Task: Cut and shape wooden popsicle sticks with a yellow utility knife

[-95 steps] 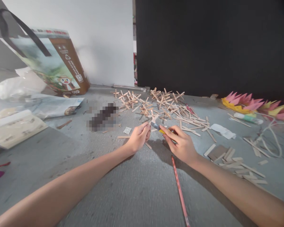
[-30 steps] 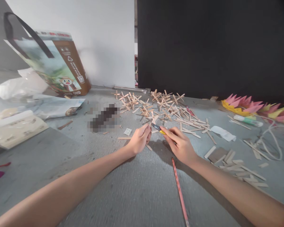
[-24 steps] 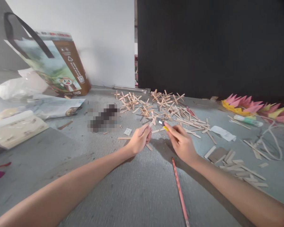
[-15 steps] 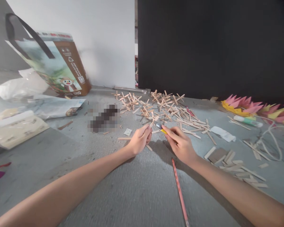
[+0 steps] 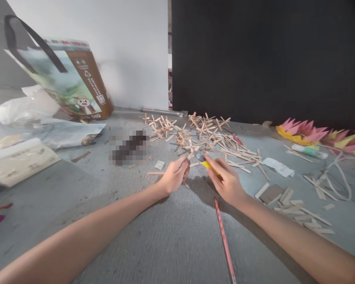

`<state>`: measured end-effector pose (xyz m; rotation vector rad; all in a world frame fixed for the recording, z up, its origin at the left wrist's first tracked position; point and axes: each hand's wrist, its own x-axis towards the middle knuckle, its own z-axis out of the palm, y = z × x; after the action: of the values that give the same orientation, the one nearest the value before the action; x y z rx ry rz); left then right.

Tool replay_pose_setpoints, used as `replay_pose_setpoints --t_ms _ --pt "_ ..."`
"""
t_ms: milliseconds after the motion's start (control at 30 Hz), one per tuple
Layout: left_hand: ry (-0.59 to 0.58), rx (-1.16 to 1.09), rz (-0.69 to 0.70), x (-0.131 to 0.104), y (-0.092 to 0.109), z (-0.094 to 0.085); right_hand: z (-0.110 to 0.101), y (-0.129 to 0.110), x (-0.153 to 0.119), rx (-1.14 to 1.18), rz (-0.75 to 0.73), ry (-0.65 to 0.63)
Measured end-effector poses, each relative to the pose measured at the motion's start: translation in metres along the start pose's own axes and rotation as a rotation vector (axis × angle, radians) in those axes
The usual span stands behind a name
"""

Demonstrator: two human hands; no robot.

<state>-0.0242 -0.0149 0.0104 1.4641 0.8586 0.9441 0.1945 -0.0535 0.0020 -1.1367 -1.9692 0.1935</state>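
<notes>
My left hand [image 5: 175, 175] is closed, pinching the end of a small wooden craft stick [image 5: 191, 154] that seems to be crossed with another. Just to its right, my right hand [image 5: 226, 179] grips a slim yellow tool with a dark grey end [image 5: 206, 162]. The dark end points at the stick, close by it, and is blurred; I cannot tell if they touch. Behind both hands lies a heap of crossed craft sticks [image 5: 205, 128]. A red-and-pink pencil [image 5: 223, 232] lies below my right hand.
Loose flat sticks [image 5: 298, 213] lie at the right, near a white cable [image 5: 347, 179], a glue stick [image 5: 309, 151] and pink-yellow paper crowns [image 5: 301, 132]. A printed carrier bag [image 5: 73, 83] and plastic packets [image 5: 20, 161] stand at the left. A black panel [image 5: 266, 59] rises behind.
In my right hand the yellow tool has turned, showing more of its yellow body and a blurred dark end. My left hand stays almost still, the stick in it slightly turned.
</notes>
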Motion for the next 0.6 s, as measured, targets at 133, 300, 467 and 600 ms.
replay_pose_setpoints --t_ms 133,300,467,600 --pt "-0.104 0.281 0.025 -0.0027 0.0031 -0.0029 -0.0008 0.0012 -0.0045 -0.030 0.110 0.179" --pt "-0.253 0.537 0.107 -0.0036 0.0032 -0.0046 -0.0028 0.0043 -0.0057 -0.038 -0.122 0.056" --pt "-0.335 0.730 0.191 -0.0036 -0.0004 -0.0049 -0.0044 0.0031 -0.0024 -0.054 -0.222 0.028" --pt "-0.348 0.760 0.191 -0.0042 -0.0014 -0.0052 -0.0037 0.0027 -0.0019 -0.058 -0.232 0.012"
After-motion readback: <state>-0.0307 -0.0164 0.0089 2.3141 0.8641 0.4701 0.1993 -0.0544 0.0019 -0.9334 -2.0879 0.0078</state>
